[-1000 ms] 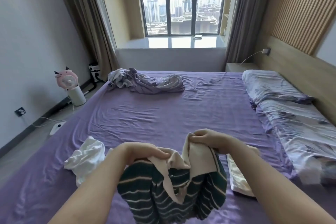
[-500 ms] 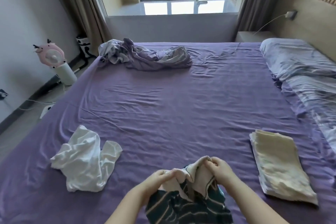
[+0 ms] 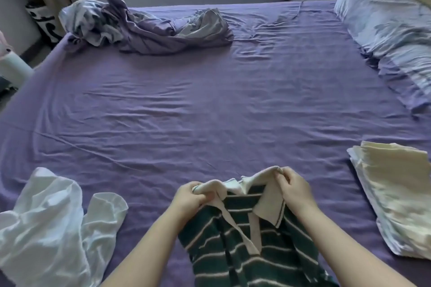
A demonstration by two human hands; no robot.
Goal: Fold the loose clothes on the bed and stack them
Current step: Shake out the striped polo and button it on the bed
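Observation:
A dark green shirt with thin cream stripes and a cream collar (image 3: 235, 249) hangs in front of me over the near edge of the purple bed (image 3: 210, 105). My left hand (image 3: 190, 198) grips the left part of the collar. My right hand (image 3: 295, 187) pinches the right part of the collar near its top edge. A crumpled white garment (image 3: 53, 228) lies on the bed at the lower left. A folded cream garment (image 3: 396, 193) lies flat at the right.
A bunched purple and pale sheet or garment (image 3: 144, 25) lies at the far left of the bed. Pillows and a quilt in pale print (image 3: 391, 37) line the right side. A white stand (image 3: 11, 70) is on the floor left of the bed.
The camera has tilted down, losing the window. Both hands have lowered the striped shirt toward the bed's near edge and now hold its collar closer together.

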